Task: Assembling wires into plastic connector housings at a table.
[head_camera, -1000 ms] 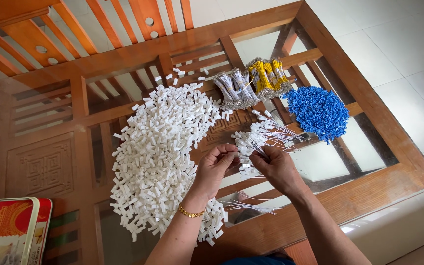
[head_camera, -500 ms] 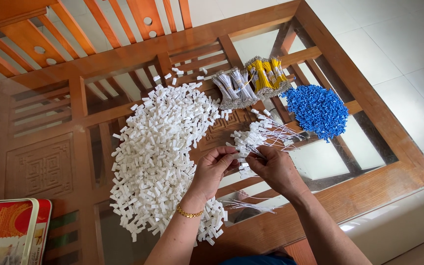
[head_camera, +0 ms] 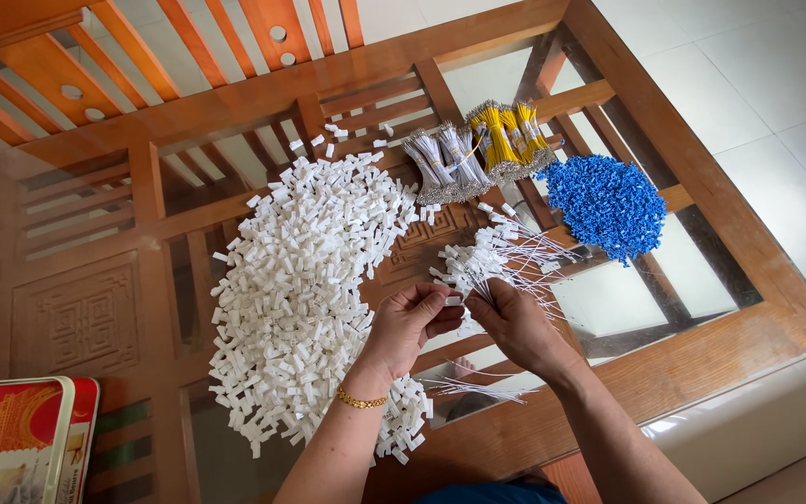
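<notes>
A big heap of small white plastic pieces (head_camera: 302, 280) covers the glass top of a wooden table (head_camera: 701, 364). My left hand (head_camera: 409, 325) pinches one small white piece at its fingertips, right beside the heap. My right hand (head_camera: 513, 322) grips a bunch of thin white wires with white pieces on their ends (head_camera: 496, 257), fanned out away from me. The two hands meet at the fingertips. A gold bracelet sits on my left wrist.
At the far side lie bundles of grey wires (head_camera: 445, 166) and yellow wires (head_camera: 507, 138), with a pile of blue pieces (head_camera: 605, 203) to their right. A few loose white wires (head_camera: 478, 387) lie near my forearms. A red tin (head_camera: 20, 439) sits at bottom left.
Both hands stay together at the wire bunch with only small finger movements. The heaps and bundles have not moved.
</notes>
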